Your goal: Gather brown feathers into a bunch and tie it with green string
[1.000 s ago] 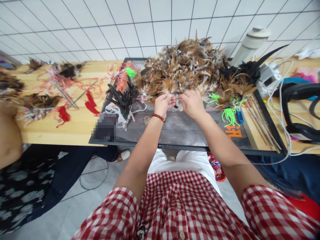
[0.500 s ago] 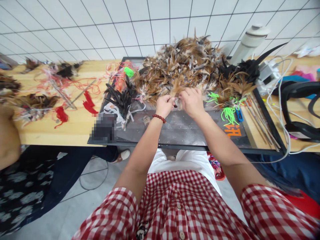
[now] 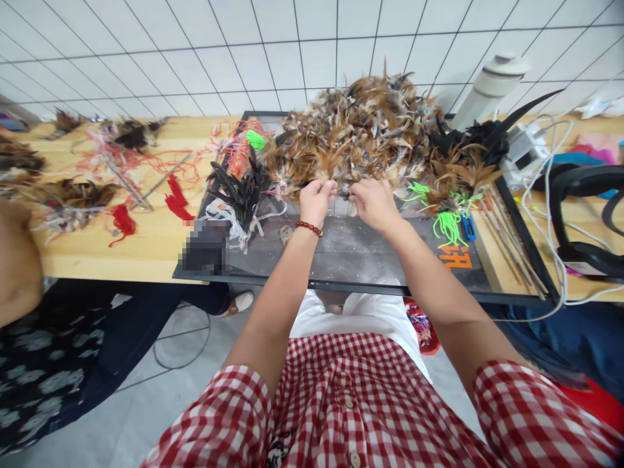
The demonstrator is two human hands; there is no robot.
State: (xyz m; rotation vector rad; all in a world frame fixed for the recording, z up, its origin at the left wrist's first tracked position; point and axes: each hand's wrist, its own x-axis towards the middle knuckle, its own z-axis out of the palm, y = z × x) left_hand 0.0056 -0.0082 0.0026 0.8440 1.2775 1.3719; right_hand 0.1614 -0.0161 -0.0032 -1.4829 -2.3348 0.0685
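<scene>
My left hand, with a dark red bead bracelet at the wrist, is closed in a pinch. A tuft of brown feathers rises from its fingertips, hard to tell apart from the heap behind. A short gap to the right, my right hand is also closed, fingertips together on something small that I cannot make out. Both hands are at the front edge of a large heap of brown and grey feathers, over a dark board.
Black feathers with white ties lie left of my hands. Bright green strings, a blue clip and thin sticks lie right. A pale bottle stands behind. White cables hang at right; another person's arm is at left.
My hands have moved slightly apart, the left one a little leftward. The brown tuft that was between them is now above my left fingertips. The view has shifted slightly.
</scene>
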